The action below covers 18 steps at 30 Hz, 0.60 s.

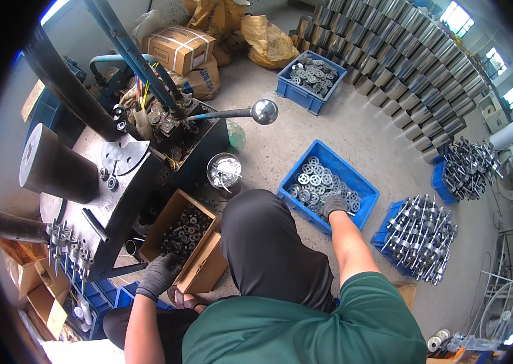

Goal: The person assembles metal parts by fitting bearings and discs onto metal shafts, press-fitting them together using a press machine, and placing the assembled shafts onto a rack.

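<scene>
My left hand [158,276], in a grey glove, reaches over the near edge of a cardboard box [207,262]. Its fingers curl down at the dark ball bearings [187,229] inside, and what they hold is hidden. Over to the right, my gloved right hand [334,205] is down in a blue plastic bin [358,181]. Round slotted silver metal end caps [313,179] lie heaped in this bin. The right fingers are bent together among the caps; their tips are out of sight.
A machine with a steel worktable [124,209] and a ball-ended lever [264,112] stands left. Beyond are a metal bowl [224,172] and another blue bin [288,88]. Shafted rotors [421,236] pile at right, before stacked steel cylinders [393,70].
</scene>
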Motion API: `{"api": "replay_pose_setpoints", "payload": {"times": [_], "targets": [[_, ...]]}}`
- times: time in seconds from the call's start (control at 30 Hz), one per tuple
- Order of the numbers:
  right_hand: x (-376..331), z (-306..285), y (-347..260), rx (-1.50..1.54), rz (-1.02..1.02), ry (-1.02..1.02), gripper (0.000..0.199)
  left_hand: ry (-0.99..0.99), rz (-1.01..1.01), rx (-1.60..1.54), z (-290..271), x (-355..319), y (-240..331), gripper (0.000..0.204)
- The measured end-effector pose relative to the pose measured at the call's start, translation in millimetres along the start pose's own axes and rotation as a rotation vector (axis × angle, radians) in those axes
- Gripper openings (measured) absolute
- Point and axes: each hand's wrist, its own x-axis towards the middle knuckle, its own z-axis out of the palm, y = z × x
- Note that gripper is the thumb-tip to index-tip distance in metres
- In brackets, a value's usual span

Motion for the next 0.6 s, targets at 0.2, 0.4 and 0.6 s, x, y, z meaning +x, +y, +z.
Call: {"api": "replay_pose_setpoints", "payload": {"times": [0.2,0.4,0.6], "targets": [[4.8,1.2,1.3,0.046,-0.05,-0.093,0.042,-0.019,0.032,-0.009,-0.3,-3.6,0.5,0.034],[-25.6,-13.8,7.2,0.15,-0.134,-0.126,0.06,-0.011,0.029,0.021,-6.2,-7.2,6.2,0.034],[-66.9,-46.5,16.1,-0.111,-0.255,-0.174,0.053,-0.02,0.086,0.058,-2.6,-3.8,4.5,0.034]]}}
